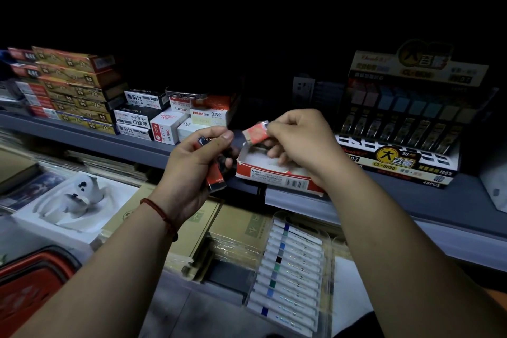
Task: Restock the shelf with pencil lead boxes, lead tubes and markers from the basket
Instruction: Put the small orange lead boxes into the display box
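Head view, and your left hand [196, 164] is curled tight around a small bunch of red-and-black lead tubes [215, 177], thumb pressed on top, held just in front of the grey metal shelf edge [115, 143]. Your right hand [297, 140] is pinching a small red-and-white lead packet [255, 133] between thumb and fingertips, right above the open red-and-white cardboard tray [274, 175] that sits at the shelf's front lip; your lower fingers dip into that tray. The two hands are near each other but apart. To the left on the shelf you've got a stack of yellow-and-red flat boxes [74, 88], then black-and-white and red-and-white small boxes [164, 118] packed beside them. To the right stands a black-and-yellow display carton of lead tubes [406, 123], upright rows tilted back. Down below the shelf, a clear plastic case of white markers with coloured bands [290, 269] lies beside brown cardboard packs [236, 225], and the red plastic basket [30, 282] shows at the bottom left corner. A red cord bracelet [162, 217] circles your left wrist.
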